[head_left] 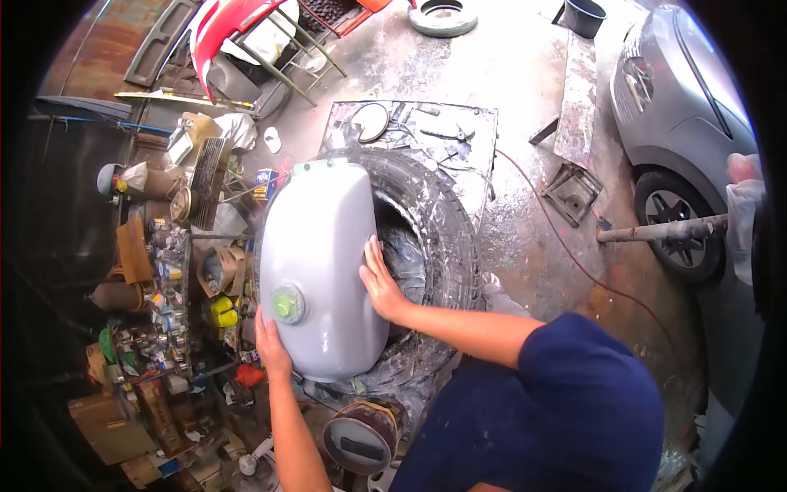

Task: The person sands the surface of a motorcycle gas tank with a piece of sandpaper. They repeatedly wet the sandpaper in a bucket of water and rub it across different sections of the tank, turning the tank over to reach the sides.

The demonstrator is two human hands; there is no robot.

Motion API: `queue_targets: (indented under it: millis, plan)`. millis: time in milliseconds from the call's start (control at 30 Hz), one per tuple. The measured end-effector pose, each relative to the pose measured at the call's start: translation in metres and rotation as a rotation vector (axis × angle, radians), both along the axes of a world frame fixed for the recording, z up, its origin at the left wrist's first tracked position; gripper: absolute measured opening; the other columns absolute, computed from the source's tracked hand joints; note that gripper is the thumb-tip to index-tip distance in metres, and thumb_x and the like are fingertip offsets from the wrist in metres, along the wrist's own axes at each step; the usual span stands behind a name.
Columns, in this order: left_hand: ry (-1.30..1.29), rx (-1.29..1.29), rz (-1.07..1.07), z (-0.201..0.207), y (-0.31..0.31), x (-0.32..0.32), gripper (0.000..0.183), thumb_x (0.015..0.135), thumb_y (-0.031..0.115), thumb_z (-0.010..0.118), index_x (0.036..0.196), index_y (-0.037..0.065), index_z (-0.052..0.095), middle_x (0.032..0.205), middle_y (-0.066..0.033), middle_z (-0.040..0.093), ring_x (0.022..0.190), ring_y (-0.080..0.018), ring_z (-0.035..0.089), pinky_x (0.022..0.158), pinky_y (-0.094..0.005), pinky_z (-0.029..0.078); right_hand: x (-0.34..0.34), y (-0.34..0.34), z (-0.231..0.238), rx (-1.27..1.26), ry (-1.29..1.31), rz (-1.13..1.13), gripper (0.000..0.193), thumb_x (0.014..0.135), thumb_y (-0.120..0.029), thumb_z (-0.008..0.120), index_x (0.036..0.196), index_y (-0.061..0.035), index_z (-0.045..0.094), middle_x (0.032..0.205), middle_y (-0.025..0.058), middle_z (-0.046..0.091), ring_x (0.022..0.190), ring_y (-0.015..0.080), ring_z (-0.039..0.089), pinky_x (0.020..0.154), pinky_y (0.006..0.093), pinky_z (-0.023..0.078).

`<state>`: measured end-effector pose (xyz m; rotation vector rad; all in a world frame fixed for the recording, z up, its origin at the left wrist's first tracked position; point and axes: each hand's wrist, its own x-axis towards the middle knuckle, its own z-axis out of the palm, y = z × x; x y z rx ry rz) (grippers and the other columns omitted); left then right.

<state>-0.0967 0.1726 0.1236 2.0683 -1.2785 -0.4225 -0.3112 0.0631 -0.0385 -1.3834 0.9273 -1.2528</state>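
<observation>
A smooth grey motorcycle fuel tank [332, 238] lies on a worn, paint-splattered tire [455, 238]. Greenish material covers the round filler opening [287, 304] on the tank's left part. My right hand [382, 284] rests against the tank's right side, its fingers stretched out and pointing away from me. At the near left edge, below the filler opening, my left hand [272, 346] touches the tank with straight fingers, partly hidden along its side. Neither hand grips a tool.
Beyond the tire, a board [484, 131] carries pliers and a round lid [370, 121]. Cluttered shelves [168, 303] with cans stand at left. A round container [361, 439] sits close to me. A red hose [566, 234] crosses the floor towards a silver car [689, 123].
</observation>
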Motion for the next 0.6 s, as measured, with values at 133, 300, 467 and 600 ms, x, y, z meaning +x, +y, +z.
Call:
queue_targets:
  millis: [133,300,467,600]
  plan:
    - [0.001,0.045,-0.012,0.007,-0.022,-0.018,0.050,0.105,0.028,0.044,0.143,-0.005,0.045,0.140,-0.0208,0.054,0.127,-0.0292,0.052,0.109,-0.0381,0.037,0.000,-0.118,-0.004,-0.058,0.051,-0.142,0.056,0.108,-0.023,0.034,0.154,0.0073,0.020,0.161,0.0318,0.009,0.151,0.0470,0.007,0.124,0.0494,0.010]
    - [0.054,0.044,0.004,0.002,-0.008,-0.004,0.051,0.105,0.029,0.043,0.142,-0.006,0.045,0.140,-0.0207,0.052,0.128,-0.0289,0.050,0.110,-0.0382,0.036,0.006,-0.090,-0.006,0.106,-0.103,-0.137,0.057,0.108,-0.023,0.036,0.152,0.0089,0.021,0.160,0.0327,0.011,0.151,0.0460,0.008,0.125,0.0453,0.010]
    - [0.003,0.065,-0.023,0.005,-0.014,-0.012,0.051,0.105,0.028,0.043,0.143,-0.007,0.044,0.140,-0.0213,0.052,0.129,-0.0296,0.050,0.111,-0.0387,0.035,-0.008,-0.059,-0.006,0.332,-0.132,-0.013,0.069,0.108,-0.035,0.034,0.154,0.0101,0.010,0.165,0.0249,0.002,0.154,0.0333,-0.001,0.125,0.0381,0.004]
    - [-0.020,0.048,-0.041,0.001,-0.013,-0.006,0.052,0.105,0.028,0.042,0.142,-0.007,0.044,0.139,-0.0217,0.053,0.129,-0.0303,0.050,0.111,-0.0391,0.035,-0.015,-0.150,0.011,0.307,-0.168,-0.102,0.063,0.108,-0.031,0.036,0.150,0.0143,0.022,0.159,0.0341,0.018,0.151,0.0402,0.015,0.124,0.0406,0.013]
